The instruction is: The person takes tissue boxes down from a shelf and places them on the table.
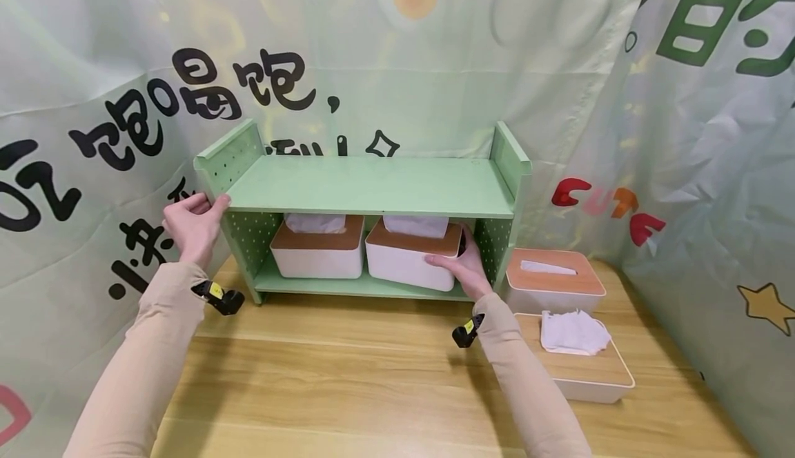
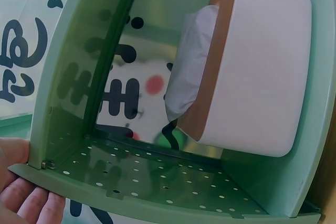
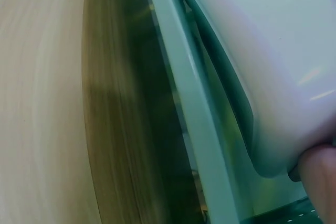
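A green two-tier shelf stands on the wooden table. My left hand grips its left side panel near the upper board, thumb on one face and fingers on the other in the left wrist view. On the lower board sits a white tissue box with a wood-look lid and tissue sticking up. To its right, my right hand holds a second tissue box by its right end, thumb on the front. This box stands slightly askew, its right front corner toward the shelf's front edge. In the right wrist view, the thumb presses its corner.
Right of the shelf stand two more tissue boxes: one farther back with a slot in its lid, one nearer with crumpled tissue on top. A printed curtain hangs behind and beside the table.
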Available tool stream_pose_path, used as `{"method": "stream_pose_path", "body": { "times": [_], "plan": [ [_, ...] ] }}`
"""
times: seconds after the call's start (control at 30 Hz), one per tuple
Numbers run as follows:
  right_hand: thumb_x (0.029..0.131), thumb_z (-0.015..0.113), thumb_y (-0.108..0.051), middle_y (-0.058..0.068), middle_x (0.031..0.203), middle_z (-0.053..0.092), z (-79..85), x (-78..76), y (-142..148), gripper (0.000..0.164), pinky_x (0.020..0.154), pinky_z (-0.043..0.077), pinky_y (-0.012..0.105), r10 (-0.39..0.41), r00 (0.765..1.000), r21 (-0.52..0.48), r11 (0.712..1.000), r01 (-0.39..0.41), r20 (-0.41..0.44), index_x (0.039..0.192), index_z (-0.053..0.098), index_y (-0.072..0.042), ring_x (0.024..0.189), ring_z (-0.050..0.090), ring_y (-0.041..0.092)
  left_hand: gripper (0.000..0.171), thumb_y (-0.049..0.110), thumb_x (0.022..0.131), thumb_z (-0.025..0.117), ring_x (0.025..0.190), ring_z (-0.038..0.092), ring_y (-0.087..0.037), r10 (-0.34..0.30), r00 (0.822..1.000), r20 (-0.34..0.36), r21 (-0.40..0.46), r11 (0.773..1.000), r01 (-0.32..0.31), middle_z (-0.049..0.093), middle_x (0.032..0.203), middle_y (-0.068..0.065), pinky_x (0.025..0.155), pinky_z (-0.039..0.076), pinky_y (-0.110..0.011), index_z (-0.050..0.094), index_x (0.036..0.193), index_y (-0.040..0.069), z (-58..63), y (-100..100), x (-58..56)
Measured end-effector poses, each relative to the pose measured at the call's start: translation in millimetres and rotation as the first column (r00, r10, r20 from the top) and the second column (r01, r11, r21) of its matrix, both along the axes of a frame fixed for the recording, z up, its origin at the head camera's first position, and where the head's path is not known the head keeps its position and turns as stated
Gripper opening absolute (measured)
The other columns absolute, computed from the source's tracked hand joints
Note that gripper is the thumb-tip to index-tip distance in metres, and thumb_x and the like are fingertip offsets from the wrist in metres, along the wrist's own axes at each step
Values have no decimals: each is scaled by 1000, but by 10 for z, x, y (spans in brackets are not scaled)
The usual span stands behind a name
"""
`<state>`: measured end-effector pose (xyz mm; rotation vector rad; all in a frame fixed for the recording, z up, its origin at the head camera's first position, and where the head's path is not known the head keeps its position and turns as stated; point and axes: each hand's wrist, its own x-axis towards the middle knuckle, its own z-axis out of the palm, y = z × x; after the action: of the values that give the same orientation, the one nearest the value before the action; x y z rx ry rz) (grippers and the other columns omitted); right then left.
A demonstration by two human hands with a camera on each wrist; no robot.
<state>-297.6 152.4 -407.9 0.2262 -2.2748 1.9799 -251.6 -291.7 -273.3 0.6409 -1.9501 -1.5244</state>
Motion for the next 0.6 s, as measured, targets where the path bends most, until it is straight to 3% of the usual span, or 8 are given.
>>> {"method": "stream_pose_path", "body": {
  "times": [0.33,0.6],
  "plan": [
    [75,86,-15,14,168,17,3,41,34,116,130,16,47,-18,999,-16,1000,18,-31,162,10,-11,157,16,29,51,27,86,78,78,55,10,-11,1000,-14,4,1000,11,56,73,28,74,47,-7,66,133,12,-5,4,0],
    [74,87,-15,14,166,24,15,94,41,113,130,15,45,-24,997,-22,999,23,-71,161,15,-10,154,22,27,52,30,86,78,91,56,7,-1,1000,2,-2,1000,1,57,79,26,82,49,-10,66,134,14,-5,-1,-7]
  ]
}}
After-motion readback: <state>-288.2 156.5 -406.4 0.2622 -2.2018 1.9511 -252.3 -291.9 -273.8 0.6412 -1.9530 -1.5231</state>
